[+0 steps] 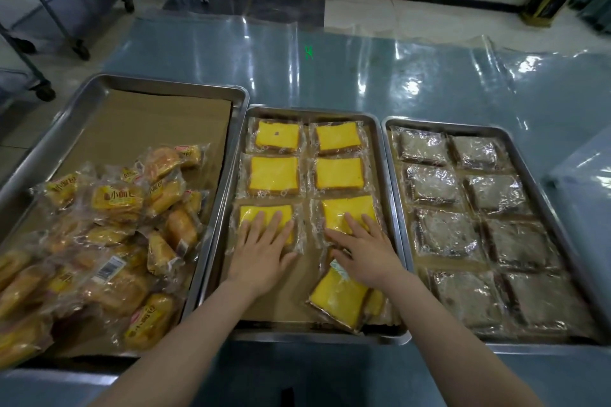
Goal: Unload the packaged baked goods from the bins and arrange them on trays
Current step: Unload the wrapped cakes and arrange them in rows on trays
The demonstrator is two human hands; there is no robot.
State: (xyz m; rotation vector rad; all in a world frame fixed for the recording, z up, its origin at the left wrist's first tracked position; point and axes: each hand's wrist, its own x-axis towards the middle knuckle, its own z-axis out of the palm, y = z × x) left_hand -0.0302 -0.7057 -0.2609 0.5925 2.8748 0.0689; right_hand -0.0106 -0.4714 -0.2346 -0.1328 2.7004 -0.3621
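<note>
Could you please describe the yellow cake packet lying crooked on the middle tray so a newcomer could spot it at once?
Of the three steel trays side by side, take the middle tray, lined with brown paper. Its tilted yellow packet lies at the near right corner, close by the right hand. Unlike the six packets in neat rows, it alone sits askew.

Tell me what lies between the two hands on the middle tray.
Head view: bare brown paper liner and clear wrapper edges between the left hand and right hand.
</note>
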